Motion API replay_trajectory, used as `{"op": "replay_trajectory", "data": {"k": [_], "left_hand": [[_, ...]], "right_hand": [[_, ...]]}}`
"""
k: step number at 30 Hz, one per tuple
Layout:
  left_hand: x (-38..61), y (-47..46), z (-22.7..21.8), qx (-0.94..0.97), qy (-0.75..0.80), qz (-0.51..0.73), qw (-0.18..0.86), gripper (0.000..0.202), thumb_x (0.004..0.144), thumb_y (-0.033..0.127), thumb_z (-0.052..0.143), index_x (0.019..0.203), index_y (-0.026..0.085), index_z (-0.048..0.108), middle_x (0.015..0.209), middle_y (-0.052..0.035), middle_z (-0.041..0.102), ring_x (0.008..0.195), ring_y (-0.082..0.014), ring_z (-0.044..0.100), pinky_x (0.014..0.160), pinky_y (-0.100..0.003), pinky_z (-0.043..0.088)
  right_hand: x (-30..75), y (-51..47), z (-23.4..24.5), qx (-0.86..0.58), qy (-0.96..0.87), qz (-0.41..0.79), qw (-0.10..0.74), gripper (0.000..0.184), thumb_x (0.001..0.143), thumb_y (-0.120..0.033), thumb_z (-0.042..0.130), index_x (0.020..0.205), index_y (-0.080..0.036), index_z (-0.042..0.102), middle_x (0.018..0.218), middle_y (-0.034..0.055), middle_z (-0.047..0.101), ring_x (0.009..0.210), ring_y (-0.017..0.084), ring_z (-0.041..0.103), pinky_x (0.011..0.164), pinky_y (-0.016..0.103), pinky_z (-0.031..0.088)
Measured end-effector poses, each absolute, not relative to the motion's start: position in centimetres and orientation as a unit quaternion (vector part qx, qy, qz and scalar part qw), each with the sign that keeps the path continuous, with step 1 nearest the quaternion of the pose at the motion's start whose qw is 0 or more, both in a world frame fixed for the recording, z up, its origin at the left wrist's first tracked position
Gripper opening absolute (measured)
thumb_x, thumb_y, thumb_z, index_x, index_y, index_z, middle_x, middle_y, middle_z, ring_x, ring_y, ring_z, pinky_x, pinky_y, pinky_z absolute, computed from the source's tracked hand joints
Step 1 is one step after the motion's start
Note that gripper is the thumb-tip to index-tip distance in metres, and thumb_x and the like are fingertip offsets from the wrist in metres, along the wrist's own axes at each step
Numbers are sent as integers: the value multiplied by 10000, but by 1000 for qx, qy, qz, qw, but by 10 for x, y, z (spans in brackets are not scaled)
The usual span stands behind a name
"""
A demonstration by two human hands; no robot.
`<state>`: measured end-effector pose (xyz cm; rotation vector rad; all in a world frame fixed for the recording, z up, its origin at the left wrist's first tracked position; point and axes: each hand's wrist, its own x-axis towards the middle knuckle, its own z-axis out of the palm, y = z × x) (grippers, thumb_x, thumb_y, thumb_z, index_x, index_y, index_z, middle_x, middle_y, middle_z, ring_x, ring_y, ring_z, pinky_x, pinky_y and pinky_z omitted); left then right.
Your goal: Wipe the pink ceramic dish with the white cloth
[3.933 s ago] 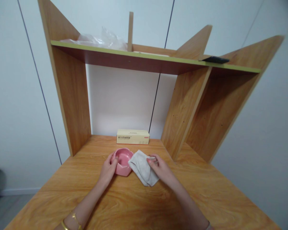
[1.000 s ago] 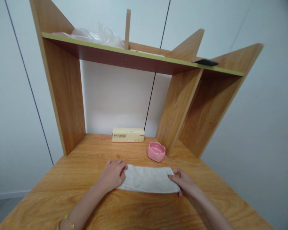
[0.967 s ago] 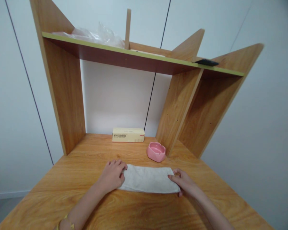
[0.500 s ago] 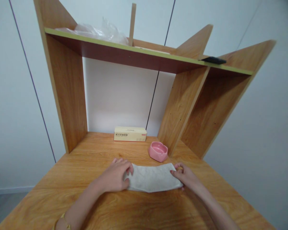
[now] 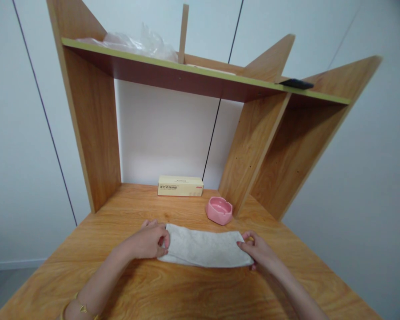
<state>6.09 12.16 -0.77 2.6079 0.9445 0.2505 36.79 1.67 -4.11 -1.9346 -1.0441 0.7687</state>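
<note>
A folded light grey cloth [image 5: 205, 248] stretches as a long strip between my two hands, low over the desk. My left hand [image 5: 151, 241] pinches its left end, thumb below and fingers above. At the opposite end, my right hand [image 5: 255, 249] grips the cloth's edge between thumb and fingers. Just beyond the cloth, toward its right half, sits a pink angular ashtray [image 5: 219, 210], apart from both hands.
A cream-coloured box [image 5: 180, 186] with printed lettering lies at the back of the wooden desk [image 5: 186, 293]. Upright panels carry a shelf [image 5: 173, 73] above it. On that shelf are clear plastic wrapping [image 5: 136, 46] and a flat black object [image 5: 297, 83].
My left hand has moved left to the cloth's end and closed on it, so more of the strip shows. My right hand has stayed nearly in place, still gripping.
</note>
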Motion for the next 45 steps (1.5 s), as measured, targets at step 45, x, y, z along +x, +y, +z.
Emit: {"op": "replay_trajectory", "data": {"k": [45], "left_hand": [[62, 140, -23, 797, 462, 384, 60, 148, 725, 220, 382, 671, 203, 518, 719, 4, 581, 774, -201, 478, 692, -317, 277]], "right_hand": [[207, 98, 7, -682, -657, 140, 287, 185, 783, -279, 437, 932, -176, 479, 700, 14, 579, 596, 128, 502, 503, 214, 265]]}}
